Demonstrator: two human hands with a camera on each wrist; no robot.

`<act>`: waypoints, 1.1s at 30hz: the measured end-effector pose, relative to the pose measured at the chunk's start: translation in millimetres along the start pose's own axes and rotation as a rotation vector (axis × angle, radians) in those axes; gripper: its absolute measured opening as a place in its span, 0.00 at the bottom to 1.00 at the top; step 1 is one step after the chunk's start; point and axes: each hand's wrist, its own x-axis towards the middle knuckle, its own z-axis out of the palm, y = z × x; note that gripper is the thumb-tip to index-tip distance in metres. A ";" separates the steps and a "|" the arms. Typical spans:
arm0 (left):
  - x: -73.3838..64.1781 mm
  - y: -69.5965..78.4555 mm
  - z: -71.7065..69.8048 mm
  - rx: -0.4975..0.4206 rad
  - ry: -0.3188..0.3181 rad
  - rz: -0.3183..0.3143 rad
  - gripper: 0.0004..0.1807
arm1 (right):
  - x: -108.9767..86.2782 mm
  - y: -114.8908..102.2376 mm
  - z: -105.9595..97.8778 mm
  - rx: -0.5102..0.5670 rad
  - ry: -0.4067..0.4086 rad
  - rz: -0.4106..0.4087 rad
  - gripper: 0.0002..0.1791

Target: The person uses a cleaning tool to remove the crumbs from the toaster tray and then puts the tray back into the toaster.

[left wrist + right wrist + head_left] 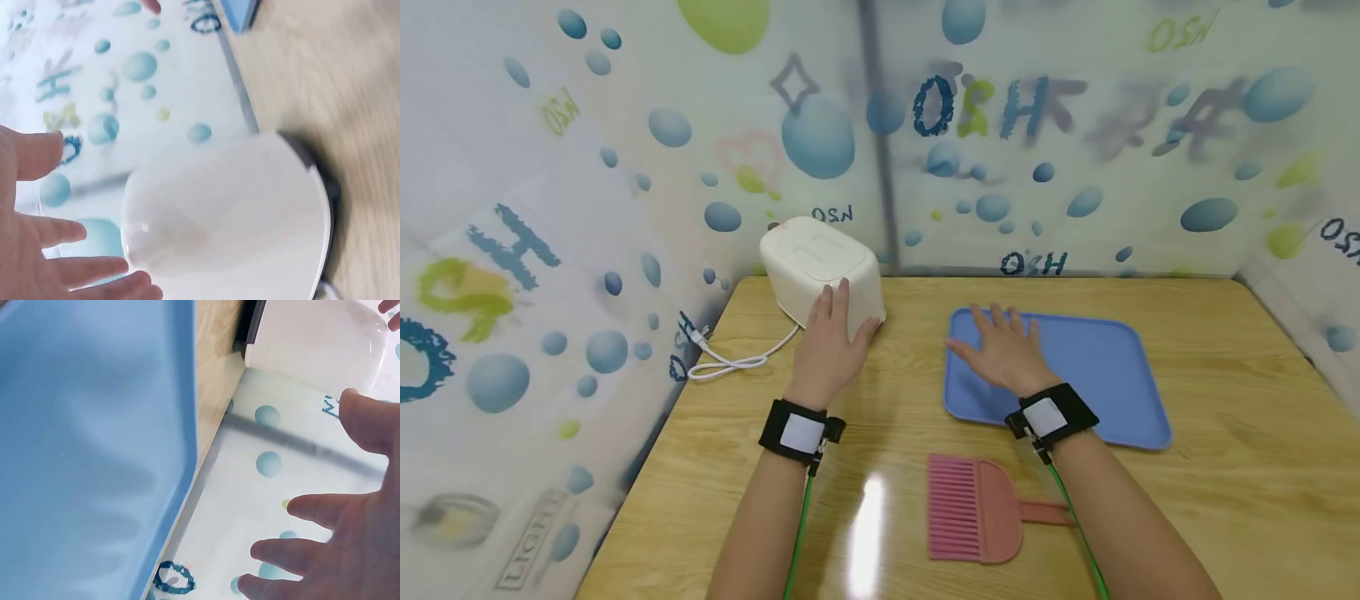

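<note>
My left hand (831, 350) is held out with straight fingers in front of a white toaster (827, 258). In the left wrist view the fingers spread beside the toaster's smooth white end (231, 219); whether they touch it I cannot tell. Over the left part of a blue tray (1097, 367) hovers my right hand (1003, 350), fingers spread and holding nothing. The right wrist view has the hand (350, 519) above the tray's surface (81, 425), apart from it. A pink brush with long comb-like bristles (992, 510) lies below the tray, its handle partly hidden by the right forearm.
A white power cord with a plug (730, 365) lies looped to the left of the toaster. The wooden table (895, 400) meets patterned walls (992, 208) at its back and left. Each wrist wears a black band with a green cable.
</note>
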 end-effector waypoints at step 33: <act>76.4 -62.1 4.9 -0.009 0.087 -0.105 0.54 | 66.2 -46.7 35.2 0.113 -0.102 -0.107 0.46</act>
